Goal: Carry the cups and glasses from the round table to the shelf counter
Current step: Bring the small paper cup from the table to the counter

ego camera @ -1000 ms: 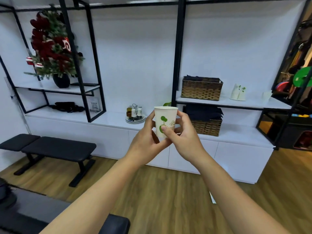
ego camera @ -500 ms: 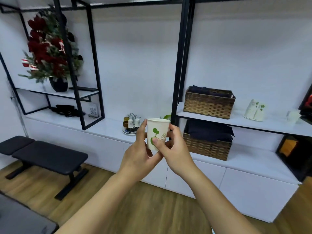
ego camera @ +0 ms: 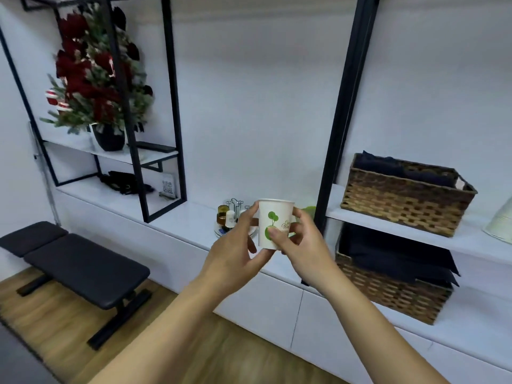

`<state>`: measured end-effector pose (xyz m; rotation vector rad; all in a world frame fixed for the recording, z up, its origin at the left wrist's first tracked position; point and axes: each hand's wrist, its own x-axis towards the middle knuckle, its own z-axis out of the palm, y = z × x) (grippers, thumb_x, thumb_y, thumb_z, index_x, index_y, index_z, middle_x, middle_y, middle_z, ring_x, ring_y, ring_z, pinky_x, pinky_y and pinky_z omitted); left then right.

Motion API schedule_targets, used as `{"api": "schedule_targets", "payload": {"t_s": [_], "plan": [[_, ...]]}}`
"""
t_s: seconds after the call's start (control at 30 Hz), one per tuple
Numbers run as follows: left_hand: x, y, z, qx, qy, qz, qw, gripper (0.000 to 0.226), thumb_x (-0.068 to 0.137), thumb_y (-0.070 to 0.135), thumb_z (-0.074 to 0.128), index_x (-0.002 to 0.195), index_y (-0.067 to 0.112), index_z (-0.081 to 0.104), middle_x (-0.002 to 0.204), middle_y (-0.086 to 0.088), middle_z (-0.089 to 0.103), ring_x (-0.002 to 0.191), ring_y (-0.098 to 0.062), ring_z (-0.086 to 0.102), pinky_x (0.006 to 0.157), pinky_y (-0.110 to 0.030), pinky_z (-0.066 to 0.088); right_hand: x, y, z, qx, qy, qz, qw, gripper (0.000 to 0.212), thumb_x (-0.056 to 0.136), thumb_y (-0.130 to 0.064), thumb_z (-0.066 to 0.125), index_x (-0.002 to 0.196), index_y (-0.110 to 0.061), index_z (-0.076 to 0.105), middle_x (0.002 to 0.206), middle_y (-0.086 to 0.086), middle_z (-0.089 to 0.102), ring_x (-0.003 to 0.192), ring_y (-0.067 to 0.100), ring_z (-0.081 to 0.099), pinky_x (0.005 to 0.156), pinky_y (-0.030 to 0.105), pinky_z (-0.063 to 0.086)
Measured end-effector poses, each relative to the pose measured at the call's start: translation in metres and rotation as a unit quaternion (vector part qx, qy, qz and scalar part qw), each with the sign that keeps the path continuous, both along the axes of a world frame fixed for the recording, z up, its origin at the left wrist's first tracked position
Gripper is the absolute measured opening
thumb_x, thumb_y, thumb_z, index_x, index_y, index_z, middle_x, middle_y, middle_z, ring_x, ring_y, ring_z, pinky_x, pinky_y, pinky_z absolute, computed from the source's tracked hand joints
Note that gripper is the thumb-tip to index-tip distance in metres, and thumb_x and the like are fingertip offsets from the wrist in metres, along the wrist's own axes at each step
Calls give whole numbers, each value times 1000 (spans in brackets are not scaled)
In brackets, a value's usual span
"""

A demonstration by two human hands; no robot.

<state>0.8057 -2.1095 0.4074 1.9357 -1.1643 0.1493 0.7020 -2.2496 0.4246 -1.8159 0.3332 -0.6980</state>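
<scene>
A white paper cup (ego camera: 277, 217) with a green leaf print stands upright in the middle of the view, held in front of me. My left hand (ego camera: 235, 245) grips its left side and my right hand (ego camera: 302, 242) grips its right side, thumb across the print. The cup hangs in the air just in front of the white shelf counter (ego camera: 182, 217). The round table is out of view.
A small tray of condiment bottles (ego camera: 228, 220) sits on the counter behind my hands. Black metal shelf posts (ego camera: 343, 115) rise right of the cup. Two wicker baskets (ego camera: 407, 195) fill the right shelves. A flower pot (ego camera: 108, 137) and a black bench (ego camera: 83, 264) are at left.
The counter and shelves have grown larger and closer in view as I walked toward them. Both hands keep the same hold on the cup.
</scene>
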Motion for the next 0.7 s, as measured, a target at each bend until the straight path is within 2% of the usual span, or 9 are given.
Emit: {"api": "schedule_targets", "payload": {"t_s": [0.07, 0.13, 0.23, 0.37, 0.43, 0.5, 0.57, 0.63, 0.7], "plan": [[35, -14, 6, -18, -35, 10, 999, 72, 84, 66, 57, 148, 47, 30, 123, 33, 52, 88, 0, 61, 73, -35, 59, 30, -19, 3, 5, -6, -5, 1000, 65, 70, -67, 72, 125, -47, 44, 109, -9, 72, 92, 11, 71, 86, 40, 59], [67, -31, 5, -39, -53, 2, 998, 60, 89, 49, 69, 140, 44, 39, 125, 27, 54, 89, -4, 63, 74, -36, 60, 59, -38, -1, 15, -10, -7, 1000, 61, 79, -58, 75, 130, -39, 48, 105, -8, 74, 89, 12, 71, 82, 35, 58], [95, -55, -8, -61, -53, -30, 996, 58, 93, 23, 77, 139, 36, 46, 135, 17, 53, 96, -7, 64, 79, -34, 60, 89, -58, -12, 22, -5, -2, 1000, 48, 90, -44, 71, 133, -32, 52, 97, -9, 75, 83, 18, 71, 78, 32, 58], [136, -90, -27, -43, -36, -59, 997, 56, 97, 19, 73, 147, 28, 51, 144, 8, 52, 108, -6, 65, 90, -33, 59, 129, -92, -23, 22, -4, -5, 1000, 17, 96, -35, 64, 111, -42, 62, 91, -4, 73, 78, 26, 69, 74, 35, 57], [159, -108, -33, -34, -37, -67, 996, 58, 98, 18, 72, 150, 28, 50, 145, 9, 51, 108, -3, 64, 92, -32, 58, 149, -110, -24, 29, 1, -7, 1000, 10, 99, -36, 60, 106, -39, 66, 90, 2, 73, 70, 20, 68, 68, 30, 56], [186, -129, -35, -19, -54, -68, 996, 63, 97, 18, 72, 153, 31, 47, 145, 12, 49, 109, -1, 61, 90, -34, 58, 173, -131, -28, 43, 4, -11, 999, 12, 100, -37, 58, 103, -33, 70, 88, 5, 73, 63, 12, 65, 62, 24, 54], [215, -150, -34, -2, -91, -55, 994, 65, 95, 19, 73, 153, 31, 46, 141, 10, 50, 110, -7, 61, 84, -38, 60, 200, -153, -29, 58, 8, -17, 998, 17, 100, -39, 58, 100, -29, 72, 84, 4, 73, 60, 12, 63, 60, 25, 54], [246, -176, -31, 0, -133, -34, 991, 63, 91, 17, 77, 149, 25, 52, 136, 4, 53, 112, -15, 61, 75, -42, 60, 231, -180, -31, 75, 11, -9, 997, 21, 98, -41, 61, 97, -27, 75, 76, -1, 72, 58, 15, 60, 63, 30, 55], [276, -201, -29, -11, -161, -12, 987, 61, 86, 13, 82, 142, 16, 60, 138, -4, 57, 118, -23, 61, 74, -45, 60, 263, -207, -32, 95, 24, 19, 995, 23, 95, -46, 64, 97, -27, 77, 72, -2, 69, 56, 16, 57, 67, 38, 57]]}}
